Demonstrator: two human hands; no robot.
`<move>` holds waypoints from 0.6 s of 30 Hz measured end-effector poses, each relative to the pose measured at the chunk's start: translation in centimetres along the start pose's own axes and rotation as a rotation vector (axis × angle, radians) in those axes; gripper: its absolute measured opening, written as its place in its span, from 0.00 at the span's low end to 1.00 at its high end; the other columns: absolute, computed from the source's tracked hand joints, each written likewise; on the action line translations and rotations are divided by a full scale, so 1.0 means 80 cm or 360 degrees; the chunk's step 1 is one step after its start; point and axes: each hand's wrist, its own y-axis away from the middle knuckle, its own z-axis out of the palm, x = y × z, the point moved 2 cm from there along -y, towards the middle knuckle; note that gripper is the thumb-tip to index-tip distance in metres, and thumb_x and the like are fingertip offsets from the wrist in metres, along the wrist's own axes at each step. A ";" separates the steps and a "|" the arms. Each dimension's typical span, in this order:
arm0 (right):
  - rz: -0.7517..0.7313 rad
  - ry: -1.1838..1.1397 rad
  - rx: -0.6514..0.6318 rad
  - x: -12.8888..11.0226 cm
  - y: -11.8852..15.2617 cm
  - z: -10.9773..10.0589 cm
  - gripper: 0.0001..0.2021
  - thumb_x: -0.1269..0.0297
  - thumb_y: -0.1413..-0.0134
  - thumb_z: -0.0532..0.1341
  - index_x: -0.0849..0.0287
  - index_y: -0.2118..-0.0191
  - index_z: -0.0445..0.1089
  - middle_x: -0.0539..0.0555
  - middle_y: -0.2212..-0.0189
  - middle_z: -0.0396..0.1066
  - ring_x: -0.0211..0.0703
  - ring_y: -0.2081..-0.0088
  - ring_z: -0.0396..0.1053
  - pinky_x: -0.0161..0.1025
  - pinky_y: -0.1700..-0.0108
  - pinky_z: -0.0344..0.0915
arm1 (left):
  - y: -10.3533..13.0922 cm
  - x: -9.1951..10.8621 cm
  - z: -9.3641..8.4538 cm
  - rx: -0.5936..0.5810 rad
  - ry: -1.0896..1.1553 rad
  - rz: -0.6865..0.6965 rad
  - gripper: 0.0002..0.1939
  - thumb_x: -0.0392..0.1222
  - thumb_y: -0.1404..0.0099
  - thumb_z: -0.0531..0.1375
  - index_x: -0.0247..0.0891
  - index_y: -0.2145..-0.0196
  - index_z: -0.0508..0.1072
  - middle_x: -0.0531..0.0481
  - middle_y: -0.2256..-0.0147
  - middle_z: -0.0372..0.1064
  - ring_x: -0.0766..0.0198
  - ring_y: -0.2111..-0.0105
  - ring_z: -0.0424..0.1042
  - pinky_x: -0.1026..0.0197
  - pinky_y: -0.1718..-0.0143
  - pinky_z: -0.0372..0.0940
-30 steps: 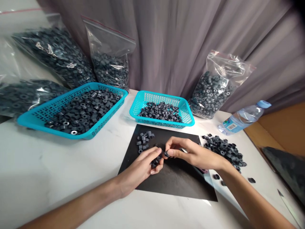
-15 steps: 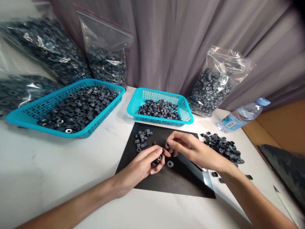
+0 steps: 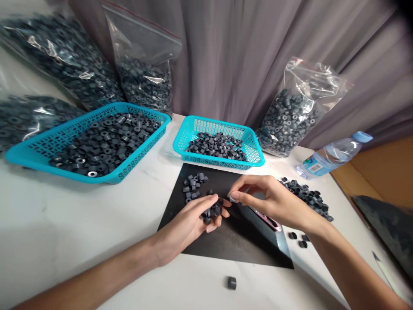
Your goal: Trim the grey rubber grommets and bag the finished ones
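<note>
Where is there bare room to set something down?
Widest: white tabletop between the larger basket and left forearm. Smaller: the near strip of the black mat, this side of the left hand and pink tool. Crowded: right side, with loose pile, bottle and right forearm; behind, smaller basket and bags.

A: What's at the back?
B: A greyish-mauve curtain (image 3: 222,56), hanging in long folds behind the white tabletop (image 3: 80,224), which has faint grey marbling.
A: And toward the right?
B: A clear plastic water bottle (image 3: 338,150) with a blue cap (image 3: 362,137) and a blue label (image 3: 318,164) bearing a barcode. It appears slanted in this view.
A: Beyond that?
B: A brown cardboard surface (image 3: 376,170), with something dark (image 3: 387,224) just below it, too unclear to name.
</note>
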 end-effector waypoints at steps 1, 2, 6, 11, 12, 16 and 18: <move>-0.0005 0.0024 0.0007 -0.001 0.001 -0.001 0.12 0.54 0.36 0.60 0.57 0.62 0.75 0.52 0.64 0.77 0.42 0.63 0.74 0.37 0.61 0.69 | 0.000 0.001 0.000 0.0018 -0.0013 0.0000 0.14 0.47 0.31 0.60 0.33 0.61 0.78 0.45 0.64 0.70 0.67 0.68 0.64 0.64 0.68 0.54; -0.0009 0.0042 0.0012 -0.002 0.001 -0.002 0.12 0.55 0.36 0.60 0.57 0.62 0.75 0.51 0.64 0.77 0.42 0.63 0.74 0.37 0.61 0.69 | 0.001 0.001 -0.001 0.0030 -0.0033 -0.0004 0.13 0.47 0.32 0.61 0.34 0.61 0.78 0.46 0.64 0.70 0.67 0.68 0.63 0.64 0.68 0.54; 0.0010 0.0060 0.0032 0.001 -0.002 0.000 0.13 0.54 0.35 0.59 0.57 0.62 0.74 0.52 0.65 0.77 0.42 0.64 0.73 0.38 0.61 0.69 | 0.001 0.002 -0.004 -0.0004 -0.0128 -0.0008 0.11 0.44 0.32 0.61 0.34 0.59 0.79 0.47 0.63 0.67 0.69 0.67 0.61 0.65 0.68 0.54; 0.0010 0.0130 0.0035 0.008 -0.003 0.002 0.13 0.54 0.34 0.58 0.57 0.61 0.74 0.51 0.66 0.76 0.41 0.65 0.72 0.38 0.63 0.67 | 0.000 0.004 -0.002 -0.0001 -0.0133 -0.0010 0.11 0.41 0.34 0.63 0.37 0.56 0.79 0.45 0.58 0.70 0.65 0.62 0.63 0.63 0.64 0.56; 0.0010 0.0136 0.0031 0.008 -0.003 0.002 0.13 0.54 0.34 0.58 0.57 0.61 0.74 0.51 0.66 0.76 0.41 0.65 0.72 0.38 0.63 0.67 | 0.000 0.004 -0.001 0.0008 -0.0163 -0.0006 0.11 0.42 0.34 0.63 0.37 0.56 0.79 0.44 0.57 0.71 0.65 0.62 0.63 0.62 0.63 0.56; -0.0037 0.0213 0.0067 0.000 -0.001 -0.004 0.13 0.54 0.34 0.58 0.57 0.62 0.75 0.51 0.65 0.76 0.41 0.64 0.72 0.37 0.62 0.66 | 0.000 0.005 -0.003 0.0017 -0.0381 0.0092 0.14 0.45 0.35 0.64 0.40 0.53 0.78 0.46 0.58 0.71 0.65 0.64 0.63 0.60 0.61 0.56; -0.0093 0.0252 0.0082 -0.007 0.000 -0.006 0.13 0.55 0.35 0.59 0.57 0.63 0.76 0.52 0.65 0.76 0.41 0.64 0.71 0.38 0.61 0.66 | 0.000 0.004 -0.007 0.0018 -0.0501 0.0140 0.16 0.47 0.35 0.63 0.41 0.51 0.77 0.49 0.62 0.70 0.65 0.66 0.61 0.59 0.60 0.56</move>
